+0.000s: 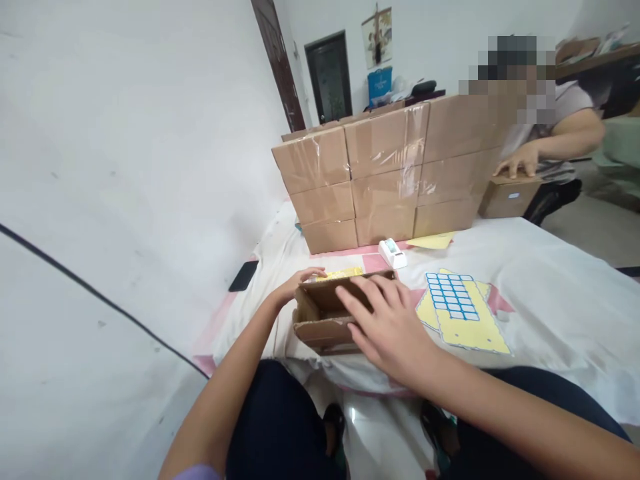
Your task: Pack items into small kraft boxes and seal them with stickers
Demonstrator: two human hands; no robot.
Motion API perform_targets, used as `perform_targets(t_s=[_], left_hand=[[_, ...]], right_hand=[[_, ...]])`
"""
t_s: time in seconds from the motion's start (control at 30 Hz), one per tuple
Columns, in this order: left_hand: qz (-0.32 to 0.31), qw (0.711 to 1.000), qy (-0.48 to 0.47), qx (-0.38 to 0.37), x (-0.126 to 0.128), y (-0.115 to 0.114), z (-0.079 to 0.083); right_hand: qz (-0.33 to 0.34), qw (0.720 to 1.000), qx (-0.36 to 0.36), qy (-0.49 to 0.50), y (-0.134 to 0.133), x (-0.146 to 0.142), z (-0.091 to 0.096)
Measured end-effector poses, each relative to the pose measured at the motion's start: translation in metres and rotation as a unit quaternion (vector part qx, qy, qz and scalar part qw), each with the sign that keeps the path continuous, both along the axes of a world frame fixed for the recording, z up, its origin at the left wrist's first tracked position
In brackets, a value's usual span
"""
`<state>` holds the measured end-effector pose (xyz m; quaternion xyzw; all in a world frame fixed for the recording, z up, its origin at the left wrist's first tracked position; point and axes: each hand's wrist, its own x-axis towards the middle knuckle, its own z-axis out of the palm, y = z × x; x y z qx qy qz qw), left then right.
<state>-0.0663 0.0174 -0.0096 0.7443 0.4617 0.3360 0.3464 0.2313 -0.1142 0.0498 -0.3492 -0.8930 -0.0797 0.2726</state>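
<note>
A small cardboard box (325, 338) with an uncovered top lies near the table's front edge, its dark inside partly showing. My right hand (393, 327) is over its right end, fingers stretched out and apart across the opening, thumb by the front wall. Behind the box's left end, my left hand (300, 283) reaches out with extended fingers. A yellow printed strip (345, 273) lies behind the box, beside those fingertips; whether they touch it I cannot tell. To the right are yellow sheets (475, 330) with a grid of blue-edged labels.
Taped cardboard boxes (387, 173) are stacked across the back of the table. A white handheld device (393, 253) and a yellow paper (433, 240) lie before them. A black phone (243, 276) is at left. Another person's hand (523, 160) rests on a box (510, 198) at right.
</note>
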Motion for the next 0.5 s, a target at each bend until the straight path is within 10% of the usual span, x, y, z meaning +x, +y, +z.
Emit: perform_targets(t_s=[0.23,0.5], left_hand=[[0.031,0.998,0.046,0.002,0.012,-0.008,0.012],[0.237,0.94,-0.095,0.228,0.005,-0.047,0.078]], right_hand=[[-0.048,0.97,-0.17,-0.167,-0.012,0.003,0.022],[-0.043,0.979,-0.141,-0.144,-0.01,0.004,0.017]])
